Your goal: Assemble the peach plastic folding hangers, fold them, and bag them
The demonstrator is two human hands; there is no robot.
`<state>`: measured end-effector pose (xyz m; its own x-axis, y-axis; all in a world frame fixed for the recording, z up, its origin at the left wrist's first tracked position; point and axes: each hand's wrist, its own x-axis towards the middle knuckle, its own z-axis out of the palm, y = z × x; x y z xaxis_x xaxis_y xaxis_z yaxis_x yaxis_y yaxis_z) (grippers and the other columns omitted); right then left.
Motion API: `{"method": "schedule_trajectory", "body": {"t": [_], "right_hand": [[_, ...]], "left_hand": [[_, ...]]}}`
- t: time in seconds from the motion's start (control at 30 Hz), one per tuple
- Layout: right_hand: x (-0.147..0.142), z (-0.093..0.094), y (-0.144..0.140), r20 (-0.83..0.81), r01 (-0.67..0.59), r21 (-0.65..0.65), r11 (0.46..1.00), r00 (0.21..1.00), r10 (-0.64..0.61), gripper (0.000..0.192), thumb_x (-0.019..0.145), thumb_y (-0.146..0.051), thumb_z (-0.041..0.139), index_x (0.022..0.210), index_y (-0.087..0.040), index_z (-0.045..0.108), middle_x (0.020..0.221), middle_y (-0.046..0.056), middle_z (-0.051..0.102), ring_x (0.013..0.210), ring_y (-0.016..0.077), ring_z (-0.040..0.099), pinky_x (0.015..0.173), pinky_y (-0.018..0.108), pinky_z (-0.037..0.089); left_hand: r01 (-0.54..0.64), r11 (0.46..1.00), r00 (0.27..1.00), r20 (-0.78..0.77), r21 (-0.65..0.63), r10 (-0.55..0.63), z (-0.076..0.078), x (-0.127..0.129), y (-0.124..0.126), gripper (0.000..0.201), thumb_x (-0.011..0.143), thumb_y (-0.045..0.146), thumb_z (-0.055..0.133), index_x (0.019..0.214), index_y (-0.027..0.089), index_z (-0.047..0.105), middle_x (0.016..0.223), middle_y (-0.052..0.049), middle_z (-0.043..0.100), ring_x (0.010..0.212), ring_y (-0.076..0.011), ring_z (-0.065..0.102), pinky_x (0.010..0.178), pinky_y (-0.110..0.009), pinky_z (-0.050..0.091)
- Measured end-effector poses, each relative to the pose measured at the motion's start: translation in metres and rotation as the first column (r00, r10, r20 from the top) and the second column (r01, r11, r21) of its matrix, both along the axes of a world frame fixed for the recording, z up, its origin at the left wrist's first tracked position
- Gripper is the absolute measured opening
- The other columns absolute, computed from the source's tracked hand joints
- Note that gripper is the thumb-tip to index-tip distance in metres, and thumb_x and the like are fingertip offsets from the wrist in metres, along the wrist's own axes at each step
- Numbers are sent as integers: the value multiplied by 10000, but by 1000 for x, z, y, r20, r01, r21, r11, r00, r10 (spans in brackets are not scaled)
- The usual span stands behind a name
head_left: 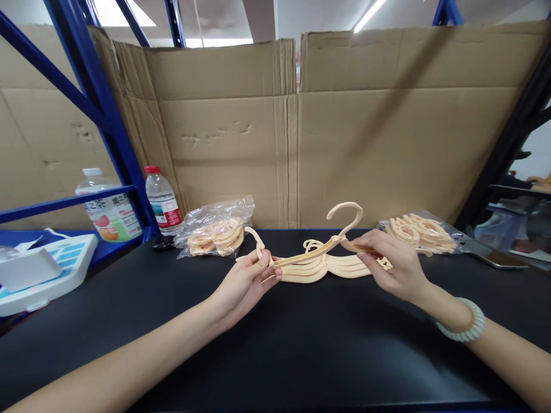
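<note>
A cream plastic hanger [308, 253] is held up between both hands, its hook curving upward above the middle. My left hand [252, 279] is closed on its left arm near the end, where a small curved piece sticks up. On the other arm, the fingers of my right hand [394, 264] are closed, covering much of that side. Just behind and below, several more cream hangers [303, 274] lie stacked on the black table [275, 350], partly hidden by the held one and my right hand.
Clear bags of cream hangers lie at the back left [217, 235] and back right [424, 230]. A water bottle [162, 201], a larger drink bottle [109, 206] and a white and blue device [55, 269] stand left. A phone [495, 255] lies right. Cardboard [224, 137] walls the back.
</note>
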<state>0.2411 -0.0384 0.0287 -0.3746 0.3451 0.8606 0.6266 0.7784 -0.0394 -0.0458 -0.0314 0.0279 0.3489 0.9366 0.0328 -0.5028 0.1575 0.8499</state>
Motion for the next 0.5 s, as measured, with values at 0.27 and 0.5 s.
{"method": "schedule_trajectory", "body": {"t": [0.27,0.5], "right_hand": [[-5,-5,-3,22,-18,28,999,1000,17,264,820,-53,553,1050,-172,601,893,68,634,773,167,606,647,286,508],[-1,-4,0,10,21,20,1000,1000,-22,222,829,-80,551,1020,-177,609,890,70,632,758,174,606,625,292,503]], "left_hand": [[-25,998,1000,-12,62,26,-3,2,-1,169,834,98,606,671,119,567,688,-8,542,591,-71,512,607,-159,491],[-77,997,997,-22,14,77,2,0,-3,209,870,54,506,681,117,568,807,-62,599,681,-118,588,691,-235,531]]}}
